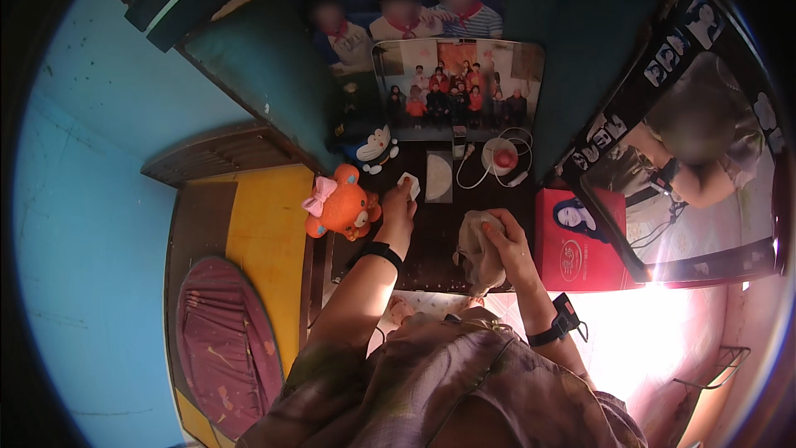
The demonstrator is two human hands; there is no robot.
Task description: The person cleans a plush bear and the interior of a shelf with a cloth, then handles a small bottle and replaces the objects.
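Observation:
Over the dark shelf top [429, 249], my left hand [399, 206] has its fingers on a small white box-like object [408, 185]. My right hand [511, 242] grips a crumpled greyish-beige cloth [480, 249] near the shelf's front edge. Just left of my left hand sits an orange bear figure [342, 208] with a pink bow. Behind it is a blue and white cartoon cat figure [373, 148]. A clear flat packet with a pale half-round piece [439, 177] lies between and beyond my hands.
A white cable [472, 177] loops beside a round white and red object [500, 157]. At the back stands a framed group photo [460, 90]. To the right are a red box [581, 255] and a leaning mirror [696, 180]. A maroon oval cushion-like object [227, 348] lies at left.

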